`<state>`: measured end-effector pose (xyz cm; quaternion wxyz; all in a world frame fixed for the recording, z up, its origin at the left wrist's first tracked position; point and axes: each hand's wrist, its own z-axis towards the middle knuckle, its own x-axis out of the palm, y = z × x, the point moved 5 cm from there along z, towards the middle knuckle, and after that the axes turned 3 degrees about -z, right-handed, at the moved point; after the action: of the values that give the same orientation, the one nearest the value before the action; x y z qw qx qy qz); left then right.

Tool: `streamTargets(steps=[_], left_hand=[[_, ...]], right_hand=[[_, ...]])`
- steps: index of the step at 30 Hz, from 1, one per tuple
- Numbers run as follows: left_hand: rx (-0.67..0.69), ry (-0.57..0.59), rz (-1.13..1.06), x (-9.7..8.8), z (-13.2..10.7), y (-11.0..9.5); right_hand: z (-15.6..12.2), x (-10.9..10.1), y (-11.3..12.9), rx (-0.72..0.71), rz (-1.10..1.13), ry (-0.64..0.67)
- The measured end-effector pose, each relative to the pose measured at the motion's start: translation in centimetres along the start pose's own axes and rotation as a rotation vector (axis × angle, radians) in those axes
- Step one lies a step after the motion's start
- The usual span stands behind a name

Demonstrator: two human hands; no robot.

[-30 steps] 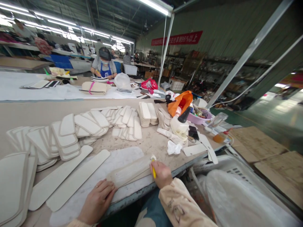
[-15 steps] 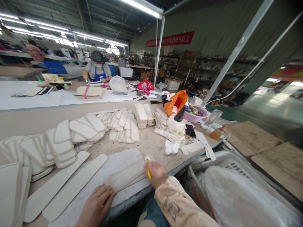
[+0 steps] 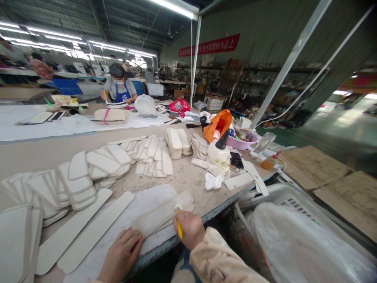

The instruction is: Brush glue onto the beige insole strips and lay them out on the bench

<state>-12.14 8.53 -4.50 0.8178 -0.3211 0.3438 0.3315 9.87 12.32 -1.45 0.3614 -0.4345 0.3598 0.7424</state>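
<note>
My right hand [image 3: 191, 228] is closed around a yellow-handled brush [image 3: 179, 227], its white bristle end lying on a long pale strip [image 3: 154, 217]. The strip has rounded ends and a shiny, wet-looking surface, and the edge of another piece shows beneath it. At the strip's near left end, my left hand [image 3: 126, 244] grips with fingers pressed together; its thumb is partly hidden. A whitish sheet [image 3: 103, 236] lies under the work. Two long off-white strips, one of them the nearer strip [image 3: 96, 234], rest to the left of my left hand.
Overlapping stacks of off-white pieces [image 3: 76, 181] cover the table's left and middle. A white bottle with black nozzle [image 3: 219, 151], crumpled tissue [image 3: 213, 181], orange bag [image 3: 218, 125] and pink basin [image 3: 243, 143] stand right. A plastic-lined crate [image 3: 288, 236] is beside the table. A co-worker [image 3: 120, 88] sits opposite.
My right hand and the brush have moved left and toward me along the strip, uncovering its far end. My left hand stays at the near end. The camera has shifted slightly.
</note>
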Motion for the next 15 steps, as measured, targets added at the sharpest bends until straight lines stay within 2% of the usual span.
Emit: streamTargets(steps=[3,6,8,10,12,15], left_hand=[[0.014,-0.004,-0.007,0.0,0.0,0.0],[-0.008,0.009,-0.012,0.0,0.0,0.0],[-0.043,0.022,-0.023,-0.1,0.1,-0.2],[-0.087,0.033,-0.039,-0.4,0.1,-0.5],[-0.137,0.047,-0.054,-0.6,0.2,-0.7],[-0.185,0.053,-0.068,-0.5,0.3,-0.8]], right_hand=[[0.2,0.3,3.2,-0.012,0.370,-0.038],[0.7,1.2,3.0,0.150,0.720,-0.010],[0.7,2.1,0.9,0.338,0.828,0.025],[0.1,2.3,-2.4,0.528,0.826,-0.008],[-0.5,1.9,-5.6,0.643,0.704,-0.114],[-1.2,1.4,-8.1,0.668,0.591,-0.206]])
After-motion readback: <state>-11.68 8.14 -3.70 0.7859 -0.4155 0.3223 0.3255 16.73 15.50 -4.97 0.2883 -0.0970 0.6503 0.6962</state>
